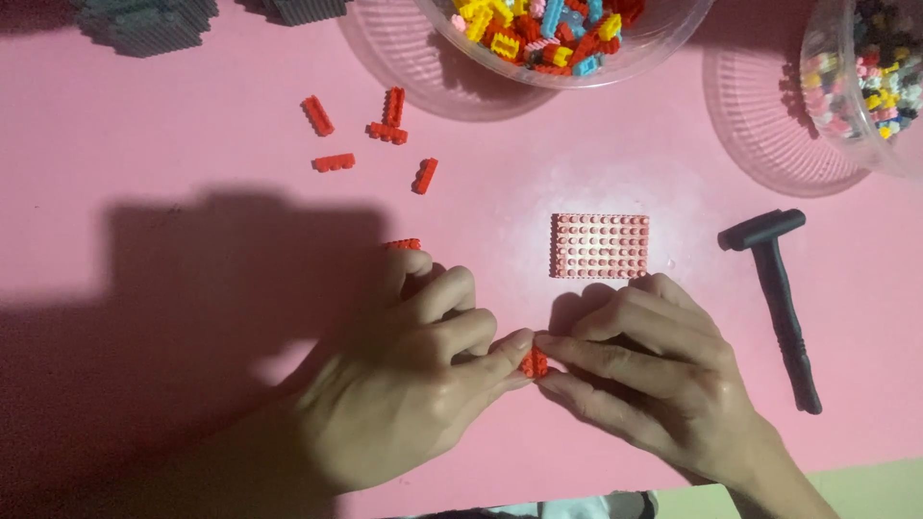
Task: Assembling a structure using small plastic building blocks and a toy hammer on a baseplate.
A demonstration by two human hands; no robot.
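Both hands meet low in the middle of the pink table. My left hand (pixel 423 370) and my right hand (pixel 649 370) pinch a small red brick piece (pixel 534 362) between their fingertips. Just above the right hand lies a pink studded baseplate (pixel 599 246), flat on the table. A red brick (pixel 404 244) peeks out above my left hand's fingers. Several loose red bricks (pixel 332 162) lie scattered farther up and left.
A black toy hammer (pixel 779 298) lies at the right. A clear bowl (pixel 663 43) of mixed coloured bricks stands at the top centre, another clear bowl (pixel 817 67) at the top right. Two grey brick builds (pixel 144 24) sit at the top left.
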